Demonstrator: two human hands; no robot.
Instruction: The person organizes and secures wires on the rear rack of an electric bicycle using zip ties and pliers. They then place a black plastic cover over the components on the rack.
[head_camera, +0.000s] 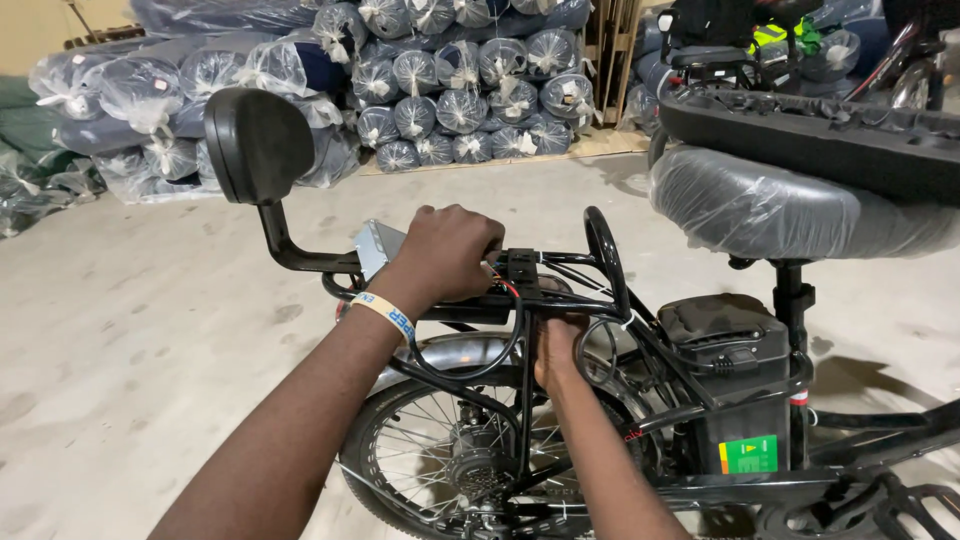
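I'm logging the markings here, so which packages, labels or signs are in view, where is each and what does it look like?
Sticker: on the black battery box under the saddle; green rectangle with orange edge.
Wristband: on the left hand's wrist; white with blue print.
Wrapped rolls: stacked at the back wall; dark rolls in clear plastic.
Saddle wrap: clear plastic over the black saddle.

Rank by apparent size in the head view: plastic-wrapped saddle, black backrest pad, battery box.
1. plastic-wrapped saddle
2. battery box
3. black backrest pad
The last two look close in size; differing camera distance makes that order uncertain.

One bicycle (600, 400), two hands, one battery (740, 390), perhaps thirty wrapped rolls (460, 110)
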